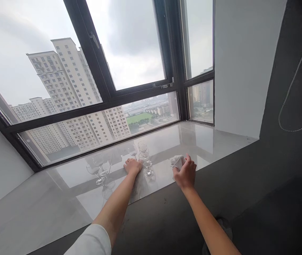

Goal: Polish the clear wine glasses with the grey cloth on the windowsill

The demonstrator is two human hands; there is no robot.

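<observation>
My left hand (133,165) is closed low over the windowsill (164,168), its fingers curled at the stem and foot of a clear wine glass (132,150); the hand hides that lower part. Just right of it, several clear stemmed glasses (148,172) stand upright in a row towards the window. A crumpled white cloth (177,161) is gripped in my right hand (187,174), near the sill's front edge. Further left on the sill stand two more stemmed glasses (100,180), upright and close together.
Dark-framed windows (114,99) rise behind the glossy sill. The sill's front edge drops to a dark wall (164,205). On the right hangs a looped bead cord (294,129). A dark round object (224,228) is partly hidden below my right forearm.
</observation>
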